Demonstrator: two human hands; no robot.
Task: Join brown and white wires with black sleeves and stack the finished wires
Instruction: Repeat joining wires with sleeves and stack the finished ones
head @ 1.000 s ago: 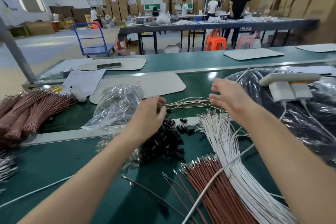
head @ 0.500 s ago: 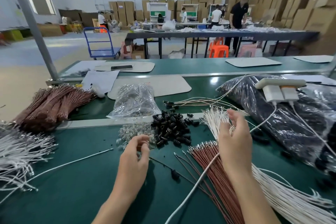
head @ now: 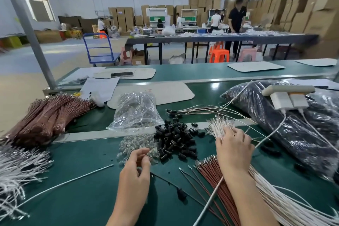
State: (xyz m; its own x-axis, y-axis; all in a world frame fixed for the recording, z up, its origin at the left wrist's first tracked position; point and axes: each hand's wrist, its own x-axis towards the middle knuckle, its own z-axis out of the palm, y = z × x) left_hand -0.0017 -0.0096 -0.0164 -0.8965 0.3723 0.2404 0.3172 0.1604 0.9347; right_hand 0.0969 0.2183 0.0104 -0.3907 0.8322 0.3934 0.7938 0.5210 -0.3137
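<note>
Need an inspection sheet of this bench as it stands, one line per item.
Surface: green bench top, two levels split by a metal rail.
Job's things: black sleeves heaped centre; white wires and brown wires fanned at right; joined wires stacked beyond the sleeves.
Clutter: clear plastic bag, loose clear pieces, black bag, papers, phone.
Grips: left hand curled beside a sleeved wire, right hand on the white wire tips; grip unclear for both.
Cables: two white charger leads drop from a power strip on the black bag.
Surroundings: cardboard boxes, blue trolley, people at far tables.
</note>
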